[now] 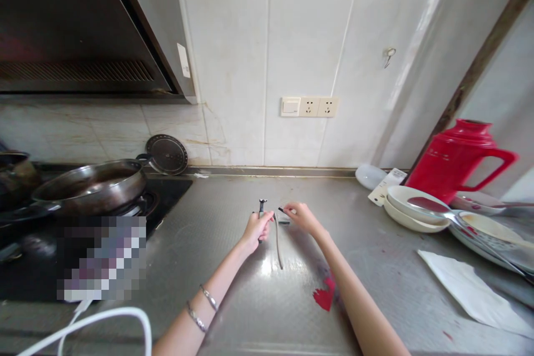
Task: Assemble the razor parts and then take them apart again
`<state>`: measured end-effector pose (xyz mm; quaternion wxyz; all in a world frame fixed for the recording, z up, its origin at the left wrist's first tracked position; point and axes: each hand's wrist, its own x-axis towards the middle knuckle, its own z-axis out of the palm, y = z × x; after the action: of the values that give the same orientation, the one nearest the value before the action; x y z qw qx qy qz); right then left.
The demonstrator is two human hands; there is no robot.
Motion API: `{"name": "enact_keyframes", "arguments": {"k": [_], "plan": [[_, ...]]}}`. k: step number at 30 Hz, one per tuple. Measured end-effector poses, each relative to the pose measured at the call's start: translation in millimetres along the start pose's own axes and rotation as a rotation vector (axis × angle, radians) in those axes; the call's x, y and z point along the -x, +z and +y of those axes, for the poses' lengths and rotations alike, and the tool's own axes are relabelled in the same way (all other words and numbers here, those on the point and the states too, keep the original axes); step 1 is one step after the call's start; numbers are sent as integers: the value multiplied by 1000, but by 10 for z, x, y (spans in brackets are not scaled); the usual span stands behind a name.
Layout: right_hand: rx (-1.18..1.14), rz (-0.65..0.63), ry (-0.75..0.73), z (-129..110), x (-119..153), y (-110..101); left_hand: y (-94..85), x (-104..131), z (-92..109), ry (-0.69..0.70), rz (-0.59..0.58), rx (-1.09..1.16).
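My left hand (pixel 255 232) is closed around a narrow black piece with a silver end (pixel 262 206), which stands up above the fingers; its kind is unclear. A thin grey-brown strip (pixel 278 245) hangs or lies just right of these fingertips, its upper end close to them. Between finger and thumb, my right hand (pixel 301 216) pinches a small black piece (pixel 281 209), pointing toward the left hand. Below that, a short dark piece (pixel 284 222) shows on the steel counter (pixel 233 311), in the gap between both hands.
At left, a steel pan (pixel 89 183) sits on the black cooktop (pixel 175 192), near a white cable (pixel 125 311). To the right stand a red thermos jug (pixel 454 161), stacked bowls (pixel 413 219) and a white napkin (pixel 471 289). A red scrap (pixel 323 297) lies beside the right forearm.
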<state>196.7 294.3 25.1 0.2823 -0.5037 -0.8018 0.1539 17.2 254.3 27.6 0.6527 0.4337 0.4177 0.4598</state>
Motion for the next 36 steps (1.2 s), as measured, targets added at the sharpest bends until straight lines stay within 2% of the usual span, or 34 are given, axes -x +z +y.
{"name": "enact_keyframes", "arguments": {"k": [4,6,14,27,36], "plan": [[-224,-68,-13,-143,29,-97,-10,-26,-23,61,96,-38],[-300,-89,-12,-194,38,-98,-10,-27,-28,76,105,-58],[-483,-152,20,-289,51,-64,-34,-55,-19,106,192,-69],[-623,-147,63,-287,43,-75,-35,-63,-3,113,194,-70],[-723,-59,107,-280,23,-63,-77,-103,-45,164,232,-73]]}}
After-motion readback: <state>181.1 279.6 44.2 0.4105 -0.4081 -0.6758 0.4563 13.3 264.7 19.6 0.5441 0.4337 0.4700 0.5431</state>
